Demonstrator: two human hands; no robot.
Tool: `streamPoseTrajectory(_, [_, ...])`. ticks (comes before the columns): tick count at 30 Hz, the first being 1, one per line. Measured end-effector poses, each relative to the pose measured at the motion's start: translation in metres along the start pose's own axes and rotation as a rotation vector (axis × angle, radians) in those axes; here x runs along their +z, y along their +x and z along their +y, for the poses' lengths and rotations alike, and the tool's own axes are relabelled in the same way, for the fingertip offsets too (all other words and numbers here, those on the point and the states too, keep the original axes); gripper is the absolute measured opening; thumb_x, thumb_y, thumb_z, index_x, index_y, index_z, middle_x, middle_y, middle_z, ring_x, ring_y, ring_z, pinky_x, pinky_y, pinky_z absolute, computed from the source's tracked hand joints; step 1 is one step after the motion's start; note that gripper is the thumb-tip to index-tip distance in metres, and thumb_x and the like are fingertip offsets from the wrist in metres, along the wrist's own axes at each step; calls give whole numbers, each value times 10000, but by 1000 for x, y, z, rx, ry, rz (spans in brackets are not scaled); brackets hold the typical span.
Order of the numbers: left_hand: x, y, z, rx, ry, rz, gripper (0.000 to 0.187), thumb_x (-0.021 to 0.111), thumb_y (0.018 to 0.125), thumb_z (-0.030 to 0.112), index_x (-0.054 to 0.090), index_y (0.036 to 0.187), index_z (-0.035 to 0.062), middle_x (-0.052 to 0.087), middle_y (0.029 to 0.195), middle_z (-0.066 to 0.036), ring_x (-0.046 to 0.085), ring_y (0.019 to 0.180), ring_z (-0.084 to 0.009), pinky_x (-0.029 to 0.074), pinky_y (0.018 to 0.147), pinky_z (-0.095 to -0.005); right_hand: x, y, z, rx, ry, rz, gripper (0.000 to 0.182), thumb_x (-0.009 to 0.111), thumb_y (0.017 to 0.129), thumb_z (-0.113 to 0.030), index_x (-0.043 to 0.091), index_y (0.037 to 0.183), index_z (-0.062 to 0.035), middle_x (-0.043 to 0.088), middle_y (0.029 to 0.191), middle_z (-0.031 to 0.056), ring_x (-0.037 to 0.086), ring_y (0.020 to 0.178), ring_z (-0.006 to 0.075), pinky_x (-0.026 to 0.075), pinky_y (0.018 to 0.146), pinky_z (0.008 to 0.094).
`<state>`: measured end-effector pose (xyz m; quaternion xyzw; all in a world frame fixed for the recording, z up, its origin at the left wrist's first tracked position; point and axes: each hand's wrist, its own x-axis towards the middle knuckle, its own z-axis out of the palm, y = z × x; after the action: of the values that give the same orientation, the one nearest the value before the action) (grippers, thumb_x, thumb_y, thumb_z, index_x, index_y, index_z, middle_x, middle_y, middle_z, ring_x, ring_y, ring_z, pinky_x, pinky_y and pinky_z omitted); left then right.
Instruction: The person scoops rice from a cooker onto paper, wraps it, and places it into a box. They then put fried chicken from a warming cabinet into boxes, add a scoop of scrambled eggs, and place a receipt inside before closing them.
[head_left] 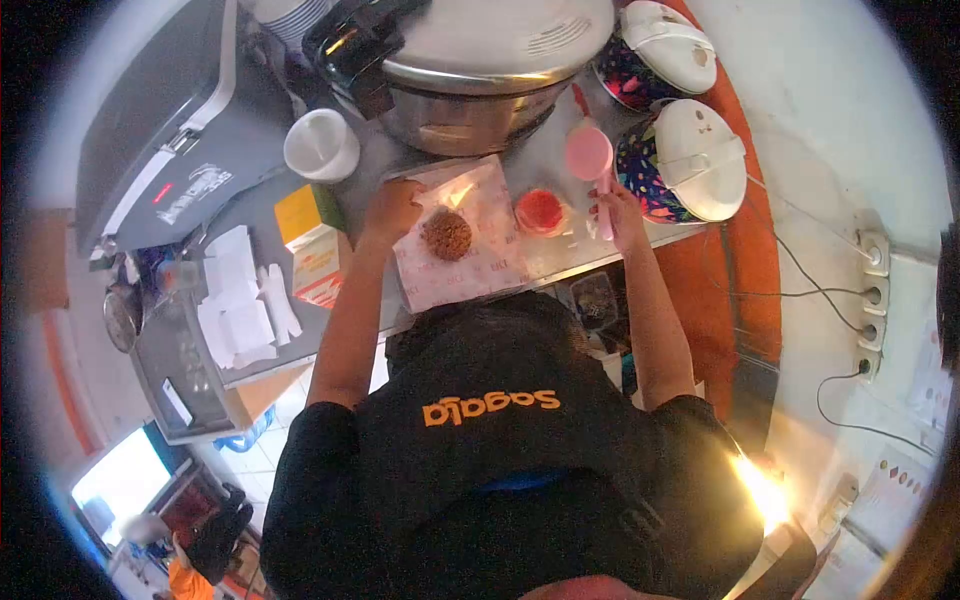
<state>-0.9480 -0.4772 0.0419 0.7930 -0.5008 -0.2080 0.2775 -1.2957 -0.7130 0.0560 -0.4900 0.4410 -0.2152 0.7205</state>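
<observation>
My left hand (390, 210) rests on the upper left corner of a white printed paper wrapper (470, 270) spread on the steel counter (590, 262). A round brown fried piece of food (447, 233) lies in the wrapper's middle. My right hand (620, 212) grips the handle of a pink scoop (589, 154), whose bowl points away from me toward a large steel pot. A small cup of red sauce (541, 210) stands between my two hands, just right of the wrapper.
A large lidded steel pot (480, 70) stands behind the wrapper. Two floral cookers with white lids (690, 160) (665, 45) sit at the right. At the left are a white cup (321, 145), a yellow-orange box (312, 245), loose white papers (240, 300) and a grey machine (170, 130).
</observation>
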Motion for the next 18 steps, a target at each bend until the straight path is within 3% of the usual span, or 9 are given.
streamPoseTrajectory(3, [-1,-17,5,155,125,-13,206,632,700,97,707,891,83,643,880,-132,600,876,-327,499,793,-419,-8,26,32,-94,-205,169,422,502,849,-42,573,1262,-92,640,926,101,606,701,146,484,608,268])
streamPoseTrajectory(5, [-1,-27,6,219,186,-59,173,642,696,114,711,852,84,630,860,-116,586,888,-321,495,793,-418,1,36,39,-526,-959,441,362,529,834,-28,619,1184,-49,649,897,106,614,732,192,496,657,313])
streamPoseTrajectory(6, [1,-37,8,259,218,-41,121,638,699,137,711,787,97,613,857,-91,569,889,-299,496,779,-416,0,38,39,-592,-1013,444,370,545,791,-73,610,1155,-50,643,929,191,620,920,339,504,768,397])
streamPoseTrajectory(7, [3,-44,9,300,247,-23,93,635,701,160,711,721,109,595,853,-66,553,889,-277,496,766,-413,27,25,19,-592,-1009,432,370,545,791,-73,610,1155,-50,643,929,191,620,920,339,504,768,397])
streamPoseTrajectory(9, [7,-54,12,267,329,-113,87,632,712,155,699,707,99,574,860,-54,541,916,-257,498,770,-406,93,-3,0,-855,-778,559,361,560,842,-80,589,1190,13,648,1109,149,640,926,252,495,807,325])
streamPoseTrajectory(11, [11,-65,17,284,381,-93,81,629,713,131,697,729,91,569,874,-69,539,914,-261,489,778,-394,150,-15,19,-541,-238,44,491,586,844,-156,499,1305,-13,511,1329,197,535,1186,281,398,999,375])
streamPoseTrajectory(13, [13,-73,21,266,381,-97,102,623,718,123,702,773,88,568,890,-73,539,916,-269,483,788,-391,199,-26,39,-804,-1207,-196,577,578,832,-165,419,1381,-84,363,1458,171,345,1354,293,226,1111,482])
streamPoseTrajectory(15, [16,-79,18,251,380,-92,132,617,723,115,706,817,85,568,905,-77,539,919,-276,478,797,-388,217,-42,67,-762,-1360,-398,603,564,800,-165,432,1388,-148,303,1506,109,261,1386,362,110,1100,620])
streamPoseTrajectory(18, [17,-81,6,159,401,140,176,699,709,190,691,846,80,563,970,-74,527,972,-294,480,809,-387,193,-40,94,-703,-1574,-518,679,520,807,-124,324,1454,-187,155,1567,57,118,1443,319,42,1069,679])
